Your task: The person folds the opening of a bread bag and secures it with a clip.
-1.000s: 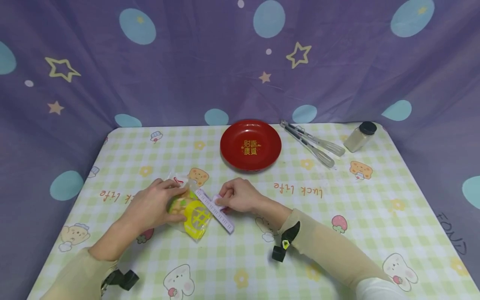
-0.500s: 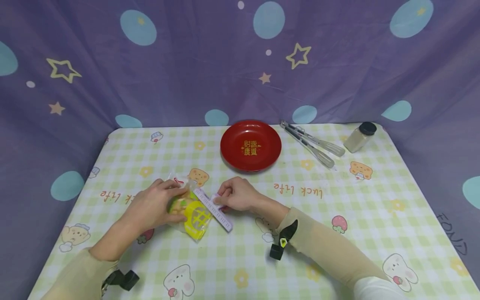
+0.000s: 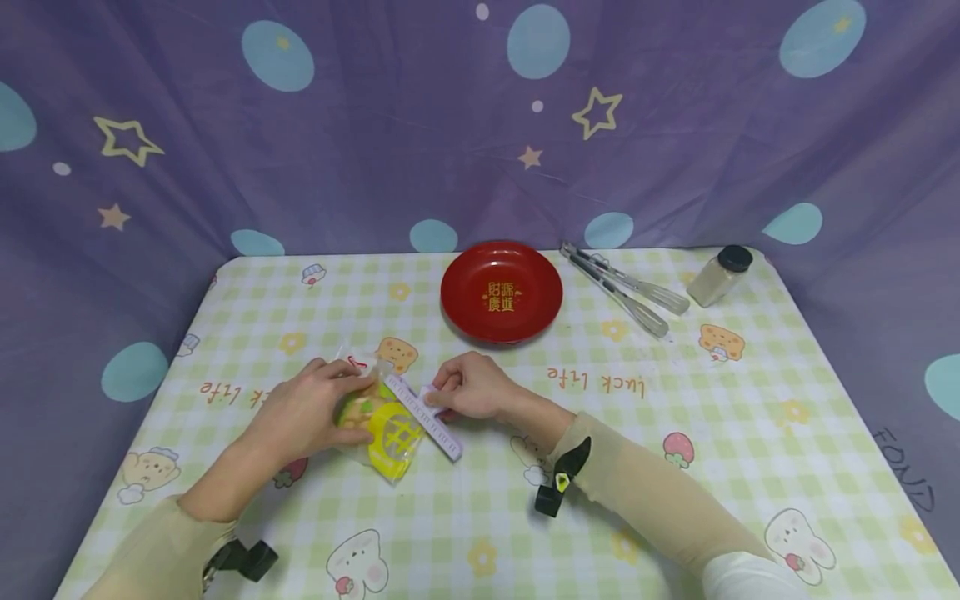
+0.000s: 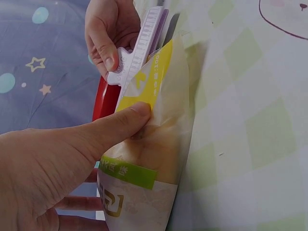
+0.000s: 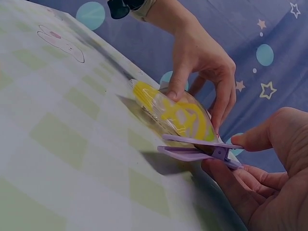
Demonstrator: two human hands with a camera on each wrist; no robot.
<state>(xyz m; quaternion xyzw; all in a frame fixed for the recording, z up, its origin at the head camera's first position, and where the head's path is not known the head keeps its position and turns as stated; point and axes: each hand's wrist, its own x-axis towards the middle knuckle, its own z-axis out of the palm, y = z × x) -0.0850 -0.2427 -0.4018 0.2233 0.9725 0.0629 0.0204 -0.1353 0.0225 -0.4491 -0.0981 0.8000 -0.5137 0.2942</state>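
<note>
My left hand (image 3: 311, 408) grips a clear food bag (image 3: 393, 437) with yellow print and pale pieces inside, thumb on its near side. To its right, my right hand (image 3: 480, 387) pinches the grip of a lilac bag clip (image 3: 424, 419) between thumb and fingers. The clip (image 4: 137, 55) lies along the bag's right edge, its long bar slanting beside the yellow print. In the right wrist view, the clip's two bars (image 5: 192, 141) stand parted, right at the bag (image 5: 185, 118). Part of the bag is hidden behind my left hand.
Behind the hands sits a red plate (image 3: 465, 312) with gold characters. Metal tongs (image 3: 622, 287) lie to its right, and a black-lidded jar (image 3: 716, 279) rests near the back right corner. A purple curtain (image 3: 360, 150) borders the patterned tablecloth (image 3: 570, 550).
My right hand and the bag clip have shifted slightly left and away from me, closer over the bag's edge. The left hand and bag have stayed put.
</note>
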